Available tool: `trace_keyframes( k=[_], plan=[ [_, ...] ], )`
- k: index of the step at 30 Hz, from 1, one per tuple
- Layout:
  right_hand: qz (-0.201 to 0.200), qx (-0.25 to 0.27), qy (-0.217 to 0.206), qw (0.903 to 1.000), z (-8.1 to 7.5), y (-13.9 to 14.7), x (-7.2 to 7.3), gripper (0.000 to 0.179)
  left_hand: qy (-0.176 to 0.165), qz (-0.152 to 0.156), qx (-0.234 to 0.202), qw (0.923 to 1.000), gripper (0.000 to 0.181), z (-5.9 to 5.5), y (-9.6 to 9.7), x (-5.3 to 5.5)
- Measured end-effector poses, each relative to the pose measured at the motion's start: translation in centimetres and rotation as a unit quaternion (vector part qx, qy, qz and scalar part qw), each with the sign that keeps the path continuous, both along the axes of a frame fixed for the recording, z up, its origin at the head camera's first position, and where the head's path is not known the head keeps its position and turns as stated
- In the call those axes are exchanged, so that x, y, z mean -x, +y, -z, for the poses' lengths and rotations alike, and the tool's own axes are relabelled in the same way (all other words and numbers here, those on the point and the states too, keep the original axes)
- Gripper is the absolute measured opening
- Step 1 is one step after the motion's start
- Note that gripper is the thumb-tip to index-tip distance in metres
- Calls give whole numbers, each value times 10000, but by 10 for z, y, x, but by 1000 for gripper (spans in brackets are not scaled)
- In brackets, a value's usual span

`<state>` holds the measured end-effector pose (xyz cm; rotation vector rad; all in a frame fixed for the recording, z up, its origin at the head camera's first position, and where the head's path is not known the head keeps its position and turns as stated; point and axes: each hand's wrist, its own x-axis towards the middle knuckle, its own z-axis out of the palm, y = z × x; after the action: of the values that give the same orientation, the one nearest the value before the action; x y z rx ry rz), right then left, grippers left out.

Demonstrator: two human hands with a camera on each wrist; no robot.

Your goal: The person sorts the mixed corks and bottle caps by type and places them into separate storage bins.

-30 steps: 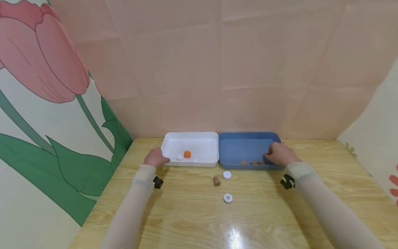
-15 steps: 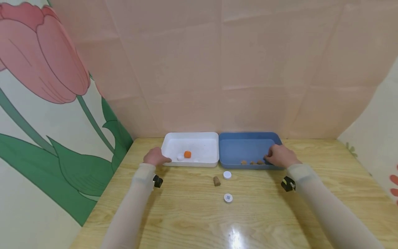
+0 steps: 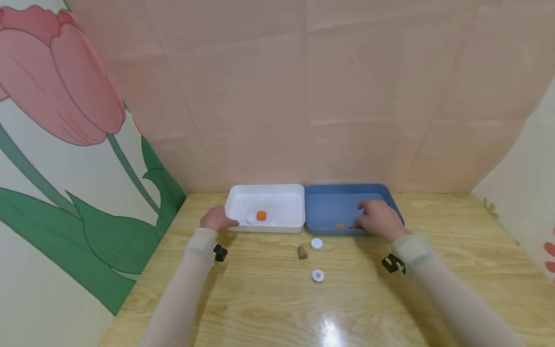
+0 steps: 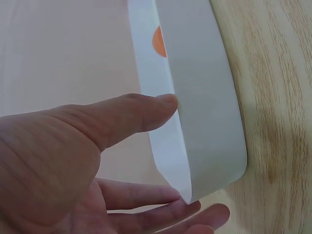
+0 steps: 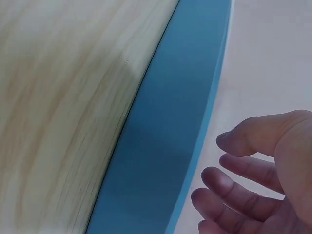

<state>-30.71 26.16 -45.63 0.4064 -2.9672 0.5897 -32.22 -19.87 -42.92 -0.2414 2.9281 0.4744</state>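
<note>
Right hand (image 3: 381, 220) shifted leftward over blue tray (image 3: 331, 207).

Trays (image 3: 284, 197) side by side on table (image 3: 260, 294)

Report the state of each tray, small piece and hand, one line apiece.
White tray, upright, lidless
Blue tray, upright, lidless
Orange piece, inside white tray
White piece, inside white tray
Brown pieces, inside blue tray, partly hidden
Brown plug, outside both trays
Farther white cap, plain face up
Nearer white cap, marked face up
Left hand, at white tray's corner
Right hand, at blue tray, holding nothing visible
</note>
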Motion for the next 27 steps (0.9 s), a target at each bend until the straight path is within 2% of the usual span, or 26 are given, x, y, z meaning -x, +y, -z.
trace_keyframes(
  k=[3, 7, 12, 15, 19, 24, 27],
  plan=[
    [-220, 84, 182, 9996, -4, -17, -7, 30, -48, 13, 63, 10000, 55, -3, 2, -5],
    [-562, 63, 428, 9975, -4, -37, -17, 21, 28, 194, 269, 9994, 49, -5, 7, -12],
    [-957, -9, 418, 9945, -4, -59, -29, 15, 379, 577, 331, 9971, 43, -8, 19, -22],
    [-1133, -10, 416, 9927, -2, -69, -34, 16, 598, 795, 229, 9948, 43, -8, 33, -32],
    [-1105, -45, 429, 9929, 2, -76, -39, 21, 758, 1100, 44, 9910, 43, -8, 54, -47],
    [-980, -131, 401, 9943, 6, -81, -42, 31, 675, 1537, -234, 9855, 40, -1, 75, -60],
    [-905, -248, 470, 9945, 9, -81, -43, 30, 583, 1708, -304, 9831, 38, 3, 85, -67]
  ],
)
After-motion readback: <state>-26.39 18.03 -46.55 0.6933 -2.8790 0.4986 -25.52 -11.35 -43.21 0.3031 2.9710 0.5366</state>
